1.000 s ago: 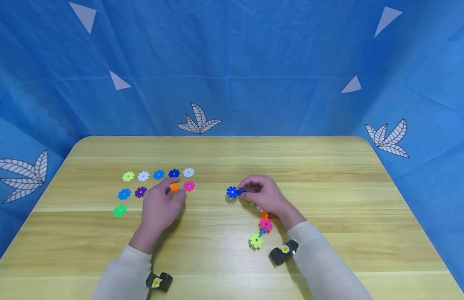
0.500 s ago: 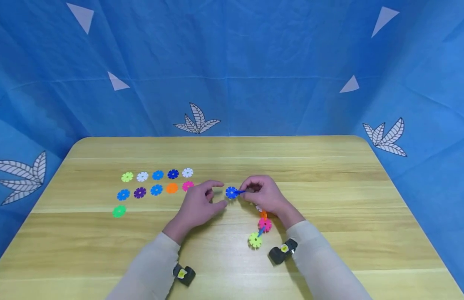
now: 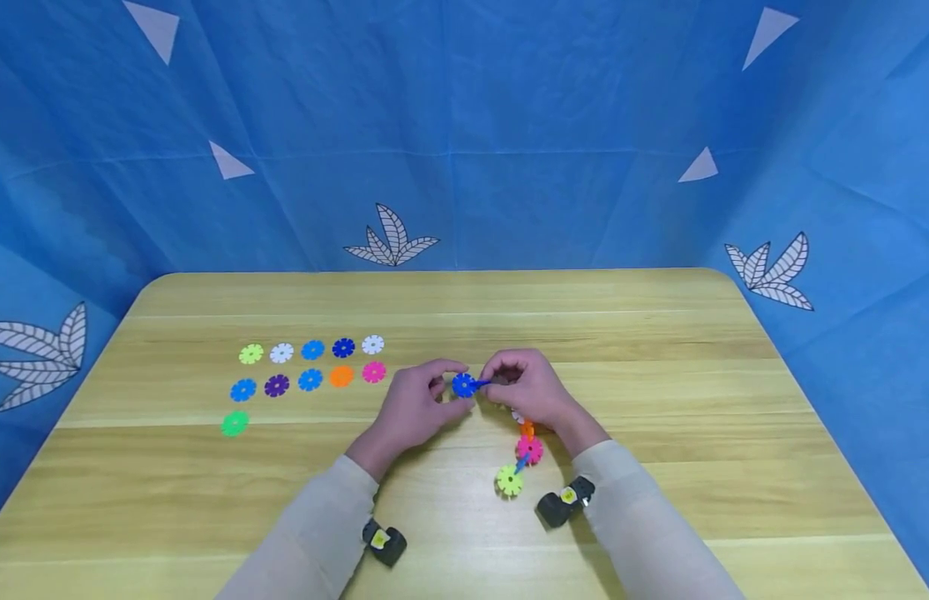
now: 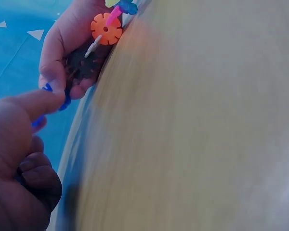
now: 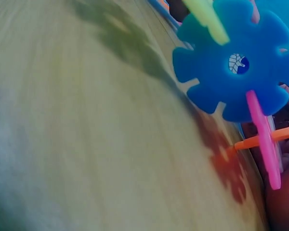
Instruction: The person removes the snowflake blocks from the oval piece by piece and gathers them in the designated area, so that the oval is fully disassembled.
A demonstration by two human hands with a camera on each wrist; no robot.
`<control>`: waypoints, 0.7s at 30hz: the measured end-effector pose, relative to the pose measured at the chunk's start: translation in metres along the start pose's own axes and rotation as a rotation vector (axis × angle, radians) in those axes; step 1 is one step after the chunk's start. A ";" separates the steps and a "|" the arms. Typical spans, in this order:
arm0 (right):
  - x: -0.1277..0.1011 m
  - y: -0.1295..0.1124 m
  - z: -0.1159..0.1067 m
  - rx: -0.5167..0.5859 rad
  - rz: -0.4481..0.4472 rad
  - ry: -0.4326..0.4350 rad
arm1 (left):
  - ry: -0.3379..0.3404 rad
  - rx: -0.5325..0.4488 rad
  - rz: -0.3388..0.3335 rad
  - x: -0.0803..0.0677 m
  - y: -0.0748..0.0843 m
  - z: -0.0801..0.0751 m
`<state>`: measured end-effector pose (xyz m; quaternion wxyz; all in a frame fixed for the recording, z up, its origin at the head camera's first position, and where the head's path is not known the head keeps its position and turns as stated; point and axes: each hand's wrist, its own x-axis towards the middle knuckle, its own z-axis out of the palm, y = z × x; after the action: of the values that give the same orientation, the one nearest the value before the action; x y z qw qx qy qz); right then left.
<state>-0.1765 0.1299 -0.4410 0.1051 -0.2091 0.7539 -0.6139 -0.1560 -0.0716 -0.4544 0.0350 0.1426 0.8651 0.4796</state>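
Observation:
Near the middle of the table, my left hand [image 3: 419, 404] has thumb and forefinger round the edges of a dark blue notched building disc [image 3: 464, 385]. That disc is joined to a second blue one standing edge-on, which my right hand [image 3: 530, 387] pinches between thumb and fingertips. From beneath the right hand a chain of slotted-together discs trails toward me: white, an orange disc [image 4: 106, 29], a pink disc [image 3: 530, 450], a light blue disc [image 5: 238, 62] and a yellow-green disc [image 3: 509, 481] at its end. The right palm hides part of the chain.
Loose notched discs lie flat in rows at the left of the wooden table [image 3: 659, 333], among them an orange disc [image 3: 342, 377], a purple disc [image 3: 277, 385] and a green disc [image 3: 235, 423]. A blue cloth [image 3: 509, 125] hangs behind the table.
My left hand has moved right from the loose discs, carrying nothing visible, and now takes hold of the blue disc on the chain. The right hand stays nearly still, keeping its grip.

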 end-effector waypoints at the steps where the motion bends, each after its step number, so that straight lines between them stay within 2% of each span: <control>1: 0.000 0.000 0.000 0.002 0.000 -0.001 | -0.001 -0.014 0.000 0.000 0.000 0.001; 9: -0.001 -0.001 0.000 0.010 -0.002 -0.003 | 0.023 -0.125 -0.037 0.000 -0.004 0.008; 14: 0.004 0.021 0.000 0.011 -0.027 0.005 | 0.032 -0.208 -0.072 -0.001 -0.006 0.008; 17: 0.005 0.031 -0.001 0.005 -0.033 0.015 | 0.028 -0.227 -0.079 -0.003 -0.007 0.006; 21: 0.005 0.031 -0.001 -0.002 -0.042 0.009 | 0.034 -0.213 -0.082 -0.004 -0.008 0.005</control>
<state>-0.1875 0.1333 -0.4701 0.0886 -0.2223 0.7503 -0.6163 -0.1525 -0.0725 -0.4638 0.0548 0.0943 0.8148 0.5694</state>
